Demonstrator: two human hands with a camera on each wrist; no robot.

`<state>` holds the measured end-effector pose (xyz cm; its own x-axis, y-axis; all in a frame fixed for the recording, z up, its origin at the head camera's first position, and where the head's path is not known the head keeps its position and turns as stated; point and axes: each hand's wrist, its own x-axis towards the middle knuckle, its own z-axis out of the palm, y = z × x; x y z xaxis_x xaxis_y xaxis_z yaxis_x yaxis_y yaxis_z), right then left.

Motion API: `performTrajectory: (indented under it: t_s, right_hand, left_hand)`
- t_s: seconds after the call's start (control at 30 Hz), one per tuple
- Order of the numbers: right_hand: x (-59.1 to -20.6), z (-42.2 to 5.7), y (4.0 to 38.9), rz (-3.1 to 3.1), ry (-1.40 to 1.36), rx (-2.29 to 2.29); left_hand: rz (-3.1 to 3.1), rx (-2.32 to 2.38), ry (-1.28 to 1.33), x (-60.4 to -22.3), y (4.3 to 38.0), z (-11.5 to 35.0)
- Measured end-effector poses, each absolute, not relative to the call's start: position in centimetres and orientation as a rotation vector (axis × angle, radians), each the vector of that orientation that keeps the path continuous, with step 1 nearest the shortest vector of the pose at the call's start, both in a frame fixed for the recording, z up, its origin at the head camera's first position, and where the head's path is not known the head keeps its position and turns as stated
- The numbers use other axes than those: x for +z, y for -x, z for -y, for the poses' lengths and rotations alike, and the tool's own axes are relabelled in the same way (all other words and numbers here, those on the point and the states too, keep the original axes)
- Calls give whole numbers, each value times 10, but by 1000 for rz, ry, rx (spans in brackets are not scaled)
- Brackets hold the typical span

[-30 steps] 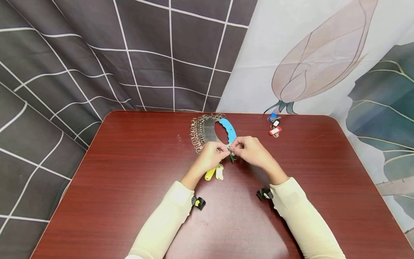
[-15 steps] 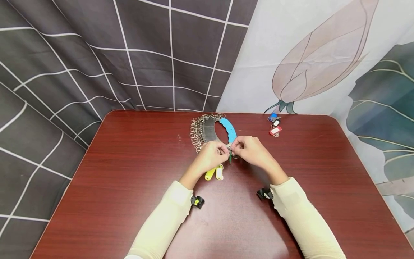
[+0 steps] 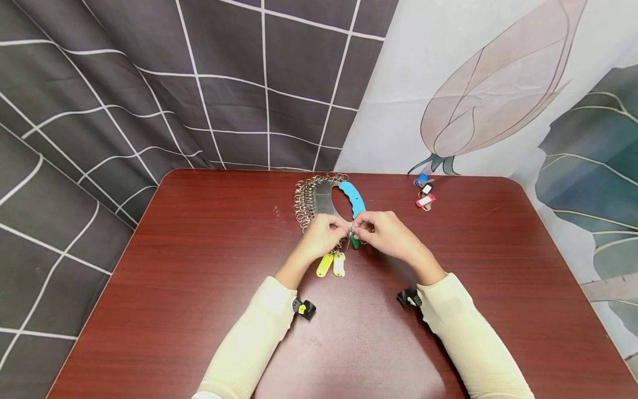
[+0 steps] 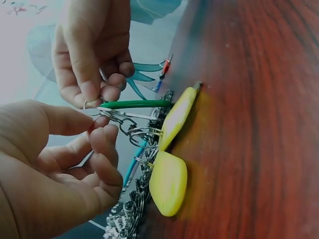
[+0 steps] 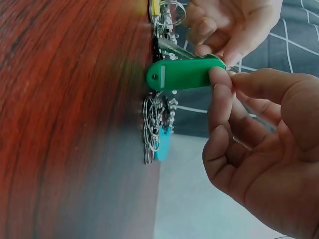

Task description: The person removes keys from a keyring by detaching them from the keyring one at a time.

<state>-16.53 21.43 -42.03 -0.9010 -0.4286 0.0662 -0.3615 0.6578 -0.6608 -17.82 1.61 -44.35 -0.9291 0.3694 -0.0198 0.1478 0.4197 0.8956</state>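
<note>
Both hands meet at a small metal key ring that bears a green key tag and a silver key. My right hand pinches the ring by the tag's upper end. On the other side my left hand pinches at the same ring, its fingertips partly hiding the metal. Just beyond lies a curved metal key holder with a blue handle and several rings and clips along its edge. Two yellow key tags hang from its near end, beside my left hand.
Near the back edge of the red-brown table, on the right, lie keys with a blue tag, a black tag and a red tag. A dark checked curtain and a printed cloth hang behind.
My left hand has shifted slightly left, showing more of the yellow tags. The green tag has swung and turned; the silver key now shows beside it. The key holder stays put.
</note>
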Motion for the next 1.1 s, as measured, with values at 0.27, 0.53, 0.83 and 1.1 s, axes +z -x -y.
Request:
performTrajectory:
  t_s: [0.27,0.53,0.83,1.1]
  right_hand:
    - [-421,-214,166,-2820,854,-972]
    - [-420,-218,168,-2798,921,-948]
    - [-419,-220,167,-2822,915,-922]
    - [-420,-222,167,-2892,834,-886]
  left_hand:
    - [-2030,1647,-264,-445,191,-12]
    - [-1671,1669,-132,-445,207,-11]
    - [-1819,1618,-201,-440,208,-15]
    - [-2204,1465,-471,-433,202,-18]
